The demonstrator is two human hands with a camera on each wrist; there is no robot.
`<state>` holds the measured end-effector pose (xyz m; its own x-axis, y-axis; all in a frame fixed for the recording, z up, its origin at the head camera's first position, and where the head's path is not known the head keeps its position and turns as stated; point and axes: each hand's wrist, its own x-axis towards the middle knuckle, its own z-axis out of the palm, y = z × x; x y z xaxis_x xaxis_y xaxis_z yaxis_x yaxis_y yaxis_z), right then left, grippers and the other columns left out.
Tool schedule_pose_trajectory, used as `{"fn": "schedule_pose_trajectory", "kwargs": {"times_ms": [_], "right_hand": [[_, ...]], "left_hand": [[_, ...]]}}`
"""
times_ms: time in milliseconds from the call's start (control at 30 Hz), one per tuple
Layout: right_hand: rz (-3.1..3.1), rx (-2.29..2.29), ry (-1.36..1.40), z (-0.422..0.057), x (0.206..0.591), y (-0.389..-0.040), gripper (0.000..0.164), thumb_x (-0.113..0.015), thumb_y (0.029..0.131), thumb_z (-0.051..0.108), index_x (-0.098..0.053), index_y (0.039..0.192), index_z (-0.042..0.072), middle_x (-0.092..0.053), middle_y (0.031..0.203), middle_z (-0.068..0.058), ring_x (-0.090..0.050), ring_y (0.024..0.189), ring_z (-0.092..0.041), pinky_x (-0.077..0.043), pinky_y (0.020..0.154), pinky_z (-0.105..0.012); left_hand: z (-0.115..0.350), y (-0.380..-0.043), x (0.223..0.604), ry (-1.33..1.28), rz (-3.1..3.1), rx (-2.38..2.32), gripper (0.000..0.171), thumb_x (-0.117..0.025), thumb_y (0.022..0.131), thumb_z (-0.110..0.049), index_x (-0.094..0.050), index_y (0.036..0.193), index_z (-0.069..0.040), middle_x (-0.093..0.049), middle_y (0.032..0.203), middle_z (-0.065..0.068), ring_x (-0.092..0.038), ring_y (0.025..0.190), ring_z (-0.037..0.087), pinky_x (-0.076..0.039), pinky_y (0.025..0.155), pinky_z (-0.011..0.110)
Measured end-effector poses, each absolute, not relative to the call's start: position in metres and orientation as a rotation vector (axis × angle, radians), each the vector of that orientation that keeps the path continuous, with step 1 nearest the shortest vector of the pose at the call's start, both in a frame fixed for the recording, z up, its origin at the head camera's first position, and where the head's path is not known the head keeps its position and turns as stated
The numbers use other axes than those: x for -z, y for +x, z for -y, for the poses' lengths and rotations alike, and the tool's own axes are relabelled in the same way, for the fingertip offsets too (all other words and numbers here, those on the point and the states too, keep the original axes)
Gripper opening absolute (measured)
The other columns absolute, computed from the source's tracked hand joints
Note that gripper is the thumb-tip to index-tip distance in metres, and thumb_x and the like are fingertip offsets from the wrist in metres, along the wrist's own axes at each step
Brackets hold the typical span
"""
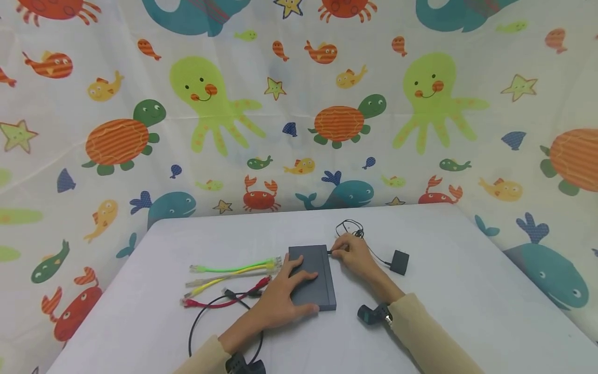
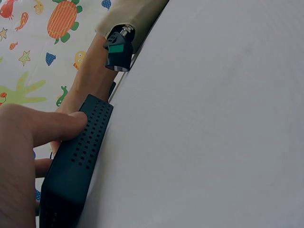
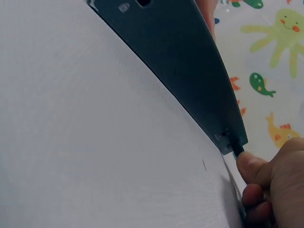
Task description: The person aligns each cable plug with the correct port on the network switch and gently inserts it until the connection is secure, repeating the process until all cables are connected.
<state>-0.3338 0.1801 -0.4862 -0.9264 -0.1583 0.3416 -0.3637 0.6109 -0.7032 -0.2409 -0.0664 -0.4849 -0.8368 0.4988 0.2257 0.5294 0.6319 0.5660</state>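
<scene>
Dark box [image 1: 320, 289] lies on the surface [image 1: 467, 296], coloured cables [image 1: 229, 269] to its left, black adapter [image 1: 399, 262] to its right. My left grip [image 1: 284, 297] spreads across its top, probably steadying it, while my right grip [image 1: 356, 258] pinches a plug [image 3: 238, 148] at its far right corner.

White table [image 1: 490, 291]; behind and beside it, pale cloth [image 1: 289, 148] with sea-creature print.
</scene>
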Motion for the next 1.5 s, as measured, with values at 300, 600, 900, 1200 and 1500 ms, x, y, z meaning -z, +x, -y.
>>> {"fn": "schedule_pose_trajectory", "kwargs": {"times_ms": [300,600,900,1200,1500], "right_hand": [[2.623,-1.138,0.372,-0.1771,0.4842,-0.3319,0.005,-0.072,0.083,0.017,-0.07,0.078,0.015,-0.069,0.095,-0.001,-0.063,0.103,-0.023,-0.046,0.092,-0.042],[2.629,-1.158,0.332,-0.174,0.4851,-0.3329,0.006,-0.074,0.08,0.014,-0.07,0.076,0.016,-0.068,0.096,0.0,-0.062,0.104,-0.021,-0.046,0.093,-0.041],[2.625,-1.178,0.312,-0.1722,0.4841,-0.3309,0.006,-0.074,0.08,0.016,-0.069,0.077,0.014,-0.068,0.094,-0.001,-0.061,0.109,-0.024,-0.044,0.1,-0.045],[2.651,-1.115,0.302,-0.1714,0.4869,-0.3322,0.006,-0.073,0.083,0.022,-0.072,0.08,0.016,-0.07,0.096,0.0,-0.062,0.104,-0.022,-0.045,0.093,-0.042],[2.645,-1.128,0.274,-0.1727,0.4879,-0.3344,0.006,-0.073,0.084,0.023,-0.073,0.083,0.017,-0.07,0.098,0.0,-0.059,0.089,-0.016,-0.043,0.078,-0.032]], "left_hand": [[0.0659,-0.2415,0.4825,-0.864,2.816,0.991,0.065,-0.064,0.077,-0.068,-0.05,0.135,-0.043,-0.02,0.161,0.003,0.002,0.15,0.04,-0.024,0.107,0.07],[0.0659,-0.2404,0.4831,-0.859,2.82,0.982,0.065,-0.064,0.076,-0.068,-0.05,0.134,-0.044,-0.02,0.161,0.003,0.001,0.15,0.04,-0.025,0.106,0.071],[0.0661,-0.2405,0.4833,-0.857,2.813,0.987,0.065,-0.064,0.076,-0.068,-0.05,0.134,-0.044,-0.021,0.161,0.003,0.001,0.15,0.041,-0.024,0.106,0.071],[0.0663,-0.2419,0.4859,-0.851,2.821,0.988,0.065,-0.064,0.076,-0.069,-0.05,0.134,-0.043,-0.02,0.161,0.002,0.001,0.15,0.04,-0.025,0.106,0.071],[0.0659,-0.2445,0.4856,-0.84,2.824,0.999,0.067,-0.064,0.075,-0.07,-0.049,0.135,-0.045,-0.02,0.161,0.001,0.003,0.15,0.038,-0.024,0.105,0.072]]}}
